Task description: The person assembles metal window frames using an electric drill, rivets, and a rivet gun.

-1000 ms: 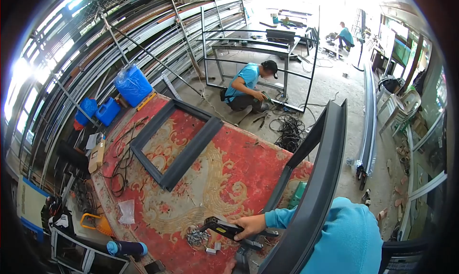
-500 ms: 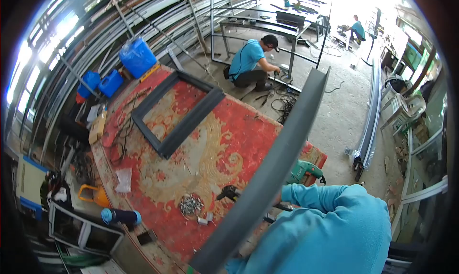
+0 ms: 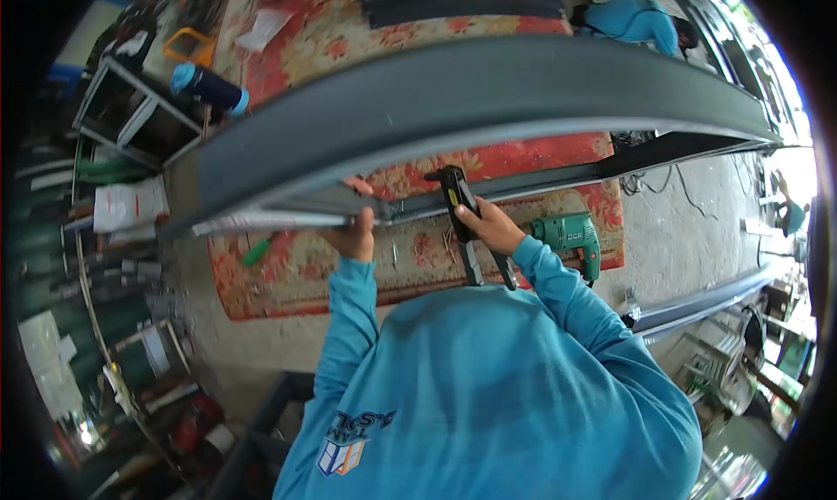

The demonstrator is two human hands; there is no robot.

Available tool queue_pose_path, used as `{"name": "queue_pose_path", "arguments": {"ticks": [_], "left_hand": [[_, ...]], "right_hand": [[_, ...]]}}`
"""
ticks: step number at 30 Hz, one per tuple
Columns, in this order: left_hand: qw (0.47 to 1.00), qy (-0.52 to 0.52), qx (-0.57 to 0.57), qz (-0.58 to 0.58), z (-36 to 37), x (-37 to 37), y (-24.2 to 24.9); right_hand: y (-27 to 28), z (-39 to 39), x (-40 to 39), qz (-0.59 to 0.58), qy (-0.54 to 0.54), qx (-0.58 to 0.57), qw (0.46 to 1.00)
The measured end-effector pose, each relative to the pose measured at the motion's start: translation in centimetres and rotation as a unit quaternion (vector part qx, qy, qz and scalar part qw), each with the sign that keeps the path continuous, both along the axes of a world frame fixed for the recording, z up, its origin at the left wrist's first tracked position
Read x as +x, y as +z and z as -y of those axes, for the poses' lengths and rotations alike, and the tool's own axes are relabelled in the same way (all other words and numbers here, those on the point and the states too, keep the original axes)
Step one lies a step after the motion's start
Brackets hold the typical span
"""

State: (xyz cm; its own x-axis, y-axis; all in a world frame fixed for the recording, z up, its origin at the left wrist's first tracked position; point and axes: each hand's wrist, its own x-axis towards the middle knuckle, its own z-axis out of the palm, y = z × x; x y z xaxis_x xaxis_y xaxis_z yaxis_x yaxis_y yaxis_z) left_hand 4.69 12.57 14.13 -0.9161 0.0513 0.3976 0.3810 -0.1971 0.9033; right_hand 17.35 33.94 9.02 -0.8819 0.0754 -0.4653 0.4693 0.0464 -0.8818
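Note:
A large dark grey metal frame (image 3: 488,81) stands tilted over the red patterned table, its near side lower down. My left hand (image 3: 353,230) grips the frame's near left part, the thumb up and fingers around the profile. My right hand (image 3: 493,228) is wrapped round a black hand tool (image 3: 454,195) with two long handles, its head close to the frame's lower bar. Right of that hand a green power drill (image 3: 568,235) lies on the table. Small loose screws are near the table's front edge.
Another dark frame (image 3: 462,5) lies at the table's far side. A dark blue bottle (image 3: 209,88) and a plastic bag (image 3: 263,29) are at the upper left. A person in blue (image 3: 632,20) crouches beyond the table. Long profiles (image 3: 711,301) lie on the right floor.
The view has turned downward. The large frame now spans across the view, with my left hand on it. Both hands have come into plain sight, the right with the black tool.

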Motion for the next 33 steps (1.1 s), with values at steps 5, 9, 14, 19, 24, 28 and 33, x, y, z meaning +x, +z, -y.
{"name": "queue_pose_path", "arguments": {"ticks": [5,9,14,19,24,28,33], "left_hand": [[1.0,0.013,0.004,-0.024,-0.2,-0.3,0.4],[0.998,0.023,-0.017,-0.048,0.0,0.0,-0.1],[0.998,0.042,0.003,-0.043,0.1,-0.3,-0.6],[0.99,0.127,-0.044,-0.034,1.0,0.0,-2.4],[0.979,0.191,-0.057,-0.03,1.4,0.1,-3.1],[0.98,0.189,-0.058,-0.028,1.7,-0.1,-3.8],[0.974,0.208,-0.074,-0.045,1.5,0.3,-3.6]], "right_hand": [[-0.3,1.9,0.2,-0.006,-0.007,-0.122,0.992],[-3.6,3.3,0.8,0.043,0.016,-0.134,0.99],[-3.8,5.5,0.8,0.071,-0.059,-0.288,0.953],[-9.2,7.7,0.2,0.03,0.001,-0.167,0.985],[-8.0,7.4,0.1,0.021,0.014,-0.158,0.987],[-6.4,6.5,-0.6,0.098,0.055,-0.216,0.97],[-6.1,6.3,-0.7,0.149,0.057,-0.261,0.952]]}}
